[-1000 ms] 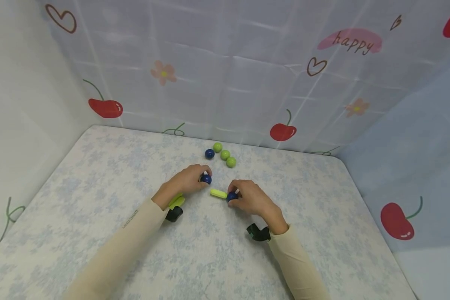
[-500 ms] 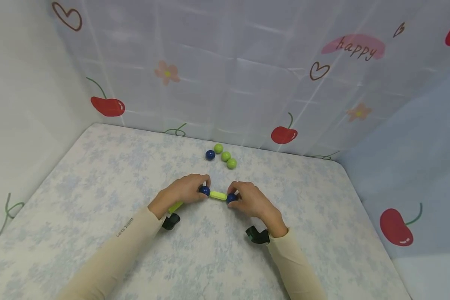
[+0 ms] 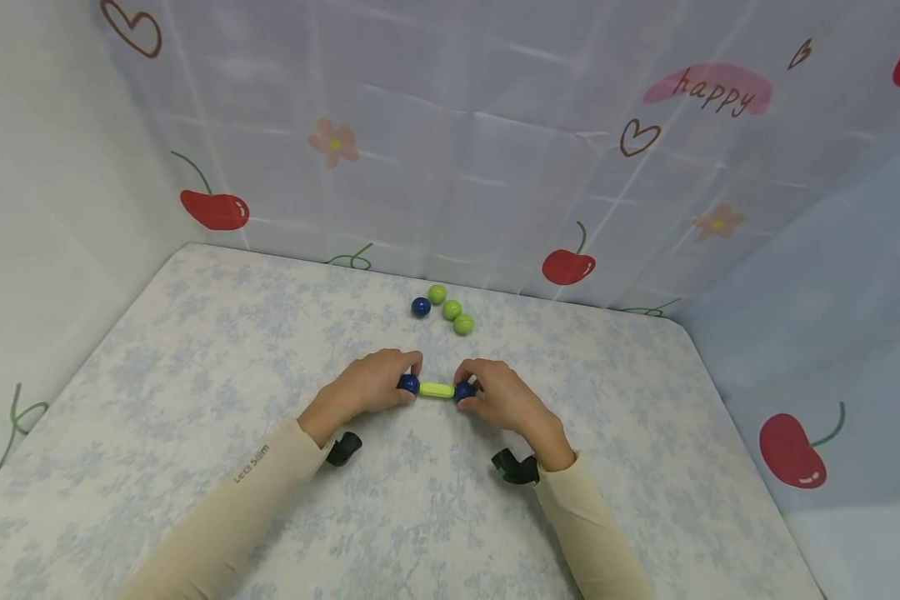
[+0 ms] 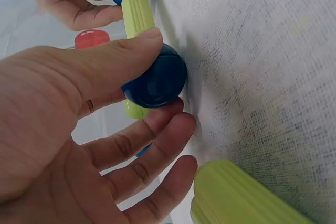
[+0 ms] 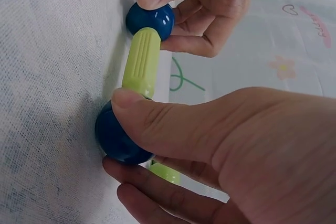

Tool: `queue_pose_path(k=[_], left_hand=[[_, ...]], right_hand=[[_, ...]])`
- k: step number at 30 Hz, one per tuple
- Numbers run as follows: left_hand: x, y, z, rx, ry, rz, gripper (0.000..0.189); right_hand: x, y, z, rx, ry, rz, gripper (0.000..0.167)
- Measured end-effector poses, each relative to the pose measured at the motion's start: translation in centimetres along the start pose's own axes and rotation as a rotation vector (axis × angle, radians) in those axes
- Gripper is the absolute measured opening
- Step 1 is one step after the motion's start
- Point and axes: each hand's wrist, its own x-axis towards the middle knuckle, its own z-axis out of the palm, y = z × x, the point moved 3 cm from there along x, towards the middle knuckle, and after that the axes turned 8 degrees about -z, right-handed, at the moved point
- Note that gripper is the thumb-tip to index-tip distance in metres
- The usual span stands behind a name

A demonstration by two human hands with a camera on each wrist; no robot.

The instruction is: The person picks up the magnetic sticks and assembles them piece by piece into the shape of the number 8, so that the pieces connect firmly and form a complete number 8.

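Note:
My left hand (image 3: pixel 371 381) pinches a dark blue ball (image 3: pixel 408 383) between thumb and fingers. Against that ball lies the left end of a short yellow-green ribbed rod (image 3: pixel 437 390). At the rod's other end, my right hand (image 3: pixel 501 396) grips a second blue ball (image 3: pixel 463 392). Ball, rod and ball form one straight line, low over the tablecloth, as the right wrist view shows with the rod (image 5: pixel 142 61) touching both balls. Close to the left hand's outer fingers, another yellow-green piece (image 4: pixel 236 198) rests on the cloth; the head view hides it behind the arm.
Beyond the hands, a loose blue ball (image 3: pixel 420 307) and several green balls, one of them the nearest green ball (image 3: pixel 463 324), sit toward the back of the patterned tablecloth (image 3: pixel 607 375). A printed curtain (image 3: pixel 450 167) rises behind the table. Black wrist mounts (image 3: pixel 515 467) show beneath the forearms.
My left hand has brought its blue ball down toward me, from apart to against the rod's left end. The right hand has stayed nearly in place. The yellow-green pieces near my left wrist have become hidden.

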Motion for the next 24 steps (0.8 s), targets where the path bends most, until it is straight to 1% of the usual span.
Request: queue_pose_path(k=[4,8,10,13,16,18,24], left_hand=[[-0.1,0.3,0.0,0.021,0.015,-0.009,0.022],[-0.1,0.2,0.2,0.028,0.021,-0.025,0.023],[-0.2,0.1,0.3,0.028,0.025,-0.032,0.026],[-0.4,0.0,0.3,0.02,0.041,-0.043,0.035],[-0.9,-0.2,-0.1,0.013,0.06,-0.054,0.044],[-1.4,-0.3,-0.6,0.011,0.068,-0.06,0.046],[-3.2,-0.9,-2.0,-0.001,0.082,-0.05,0.04]], right_hand=[[0.0,0.0,0.0,-0.007,-0.001,0.0,0.025],[0.0,-0.1,0.0,-0.015,-0.005,0.0,0.025],[0.0,0.0,0.0,-0.016,-0.008,0.004,0.026],[0.0,0.0,0.0,-0.018,-0.008,0.014,0.027],[0.0,0.0,0.0,-0.021,-0.009,0.022,0.026],[0.0,0.0,0.0,-0.021,-0.009,0.027,0.026],[-0.1,-0.1,0.0,-0.007,-0.008,0.043,0.027]])
